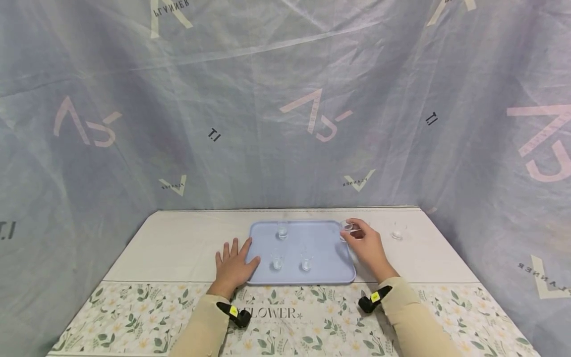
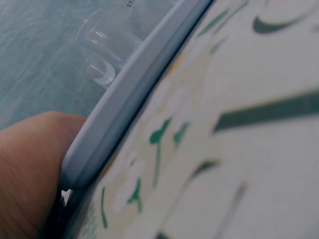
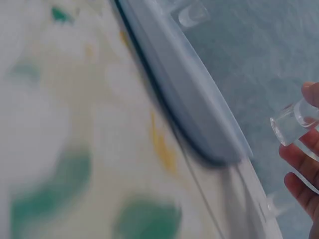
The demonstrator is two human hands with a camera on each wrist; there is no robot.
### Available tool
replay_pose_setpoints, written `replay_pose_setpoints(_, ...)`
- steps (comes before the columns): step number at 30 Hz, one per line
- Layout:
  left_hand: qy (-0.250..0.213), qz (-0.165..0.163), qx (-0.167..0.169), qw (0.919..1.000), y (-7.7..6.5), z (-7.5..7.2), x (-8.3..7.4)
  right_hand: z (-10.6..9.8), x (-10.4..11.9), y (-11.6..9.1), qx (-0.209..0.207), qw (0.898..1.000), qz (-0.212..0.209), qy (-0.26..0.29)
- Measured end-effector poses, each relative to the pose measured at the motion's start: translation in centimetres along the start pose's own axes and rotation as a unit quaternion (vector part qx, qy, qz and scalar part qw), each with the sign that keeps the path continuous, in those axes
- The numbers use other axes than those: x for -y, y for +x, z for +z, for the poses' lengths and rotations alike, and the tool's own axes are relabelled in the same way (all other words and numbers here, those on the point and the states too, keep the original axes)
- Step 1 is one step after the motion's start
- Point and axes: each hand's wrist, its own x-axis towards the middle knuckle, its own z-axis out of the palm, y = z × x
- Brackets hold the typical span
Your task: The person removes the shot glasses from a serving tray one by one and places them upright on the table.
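A blue tray [image 1: 312, 243] lies on the table with three small clear shot glasses on it: one at the back [image 1: 283, 231], two near the front [image 1: 277, 263] [image 1: 306, 263]. My left hand [image 1: 234, 267] lies with fingers spread at the tray's left edge, the thumb over the rim. Between thumb and fingers, my right hand [image 1: 367, 245] pinches another clear shot glass [image 1: 345, 227] above the tray's right side. This glass [image 3: 291, 122] also shows in the right wrist view, partly covered by fingers. Right of that hand, one more shot glass [image 1: 397, 233] stands on the table.
The table has a white cover [image 1: 178, 248] at the back and a flower-printed cloth [image 1: 285, 322] in front. Grey-blue printed sheeting [image 1: 267, 99] hangs behind and on both sides. Something clear shows faintly behind my right fingers, too obscured to identify.
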Motion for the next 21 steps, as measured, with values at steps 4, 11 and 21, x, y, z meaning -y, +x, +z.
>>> replay_pose_setpoints(4,0.002,-0.001,0.003,1.0,-0.3,-0.4,-0.3,-2.0,-1.6,-0.6,-0.011,1.0,0.001,-0.003)
replay_pose_setpoints(11,0.001,-0.004,0.002,1.0,-0.3,-0.9,-0.5,-5.5,-4.2,-1.8,-0.044,0.998,0.011,-0.051)
replay_pose_setpoints(21,0.002,0.002,-0.008,1.0,-0.4,-0.6,-0.5,-9.8,-6.7,-3.5,-0.065,0.991,0.055,-0.105)
